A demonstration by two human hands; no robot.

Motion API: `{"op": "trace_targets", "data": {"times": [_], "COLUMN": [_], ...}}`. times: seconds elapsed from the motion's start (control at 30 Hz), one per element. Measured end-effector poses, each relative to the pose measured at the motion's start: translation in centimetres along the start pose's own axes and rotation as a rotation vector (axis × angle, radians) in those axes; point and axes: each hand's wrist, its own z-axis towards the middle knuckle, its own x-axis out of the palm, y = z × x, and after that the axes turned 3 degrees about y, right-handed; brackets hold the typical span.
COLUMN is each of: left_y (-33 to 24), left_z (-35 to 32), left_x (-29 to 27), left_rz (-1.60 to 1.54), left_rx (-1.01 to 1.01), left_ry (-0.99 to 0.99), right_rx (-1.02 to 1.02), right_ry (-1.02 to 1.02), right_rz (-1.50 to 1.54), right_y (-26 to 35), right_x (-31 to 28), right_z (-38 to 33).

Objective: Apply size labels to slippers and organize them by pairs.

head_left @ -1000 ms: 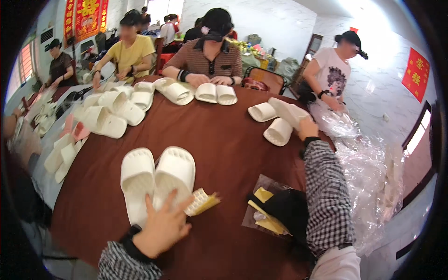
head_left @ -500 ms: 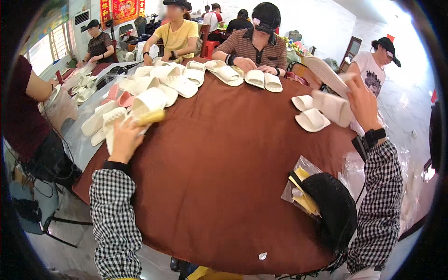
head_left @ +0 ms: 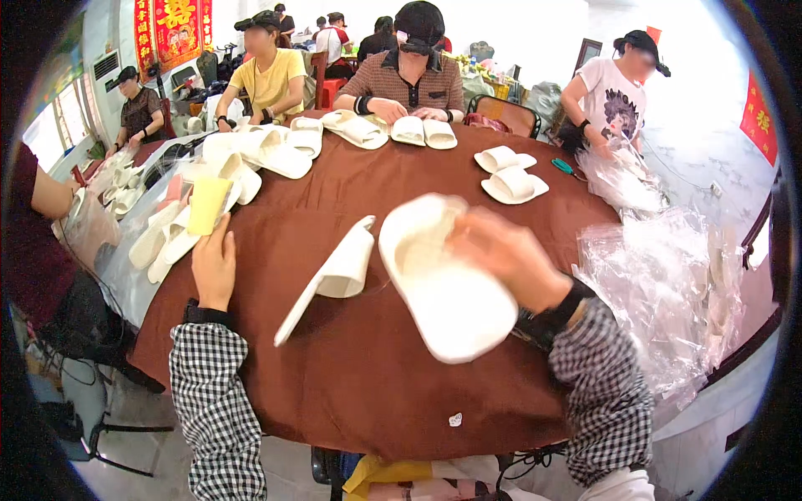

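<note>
My left hand [head_left: 215, 263] is closed on a flat yellow rectangular piece [head_left: 209, 206], held upright at the table's left side. I cannot tell whether it is card, paper or foam. My right hand [head_left: 514, 255], smeared by motion, grips a white slipper [head_left: 451, 313] above the middle of the table, its sole end tilted toward me. Between my hands, a second white slipper [head_left: 338, 271] rests on its side on the brown cloth. Just beyond my left hand lie several more white slippers [head_left: 163, 238], with a pink one [head_left: 173, 190] among them.
The brown cloth [head_left: 351, 392] covers a rounded table. White slippers [head_left: 280, 150] line its far left edge. Two pairs [head_left: 511, 184] [head_left: 423, 132] sit farther off. Clear plastic bags [head_left: 660, 275] pile at the right. Co-workers [head_left: 409, 79] surround the table's far side.
My right hand has come down and inward from the upper right with a slipper. The other slipper now lies on the table. My left hand has drawn back from the slipper pile, still holding the yellow piece.
</note>
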Motion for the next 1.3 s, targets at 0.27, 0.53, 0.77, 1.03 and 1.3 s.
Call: {"op": "trace_targets", "data": {"times": [0.27,0.53,0.77,1.03,1.3], "left_y": [-7.9,-16.9,-12.5,-12.1,-16.4], "left_z": [0.1,-4.0,-1.7,-2.9,-2.1], "left_x": [-0.9,-0.6,-0.4,-0.5,-1.9], "left_rz": [-0.598,0.043,-0.181,-0.731,-1.237], "left_rx": [0.035,0.335,-0.231,-0.267,-0.536], "left_ry": [0.406,0.447,0.571,0.632,0.725], "right_rx": [-0.156,-0.112,-0.125,-0.068,-0.209], "right_ry": [0.232,0.231,0.185,0.001,0.244], "right_rz": [-0.287,-0.223,-0.254,-0.154,-0.100], "right_y": [-2.3,-3.3,-3.3,-0.4,1.8], "right_x": [5.7,5.9,6.2,5.5,6.2], "right_z": [-3.2,-4.5,-5.0,-4.5,-5.4]}}
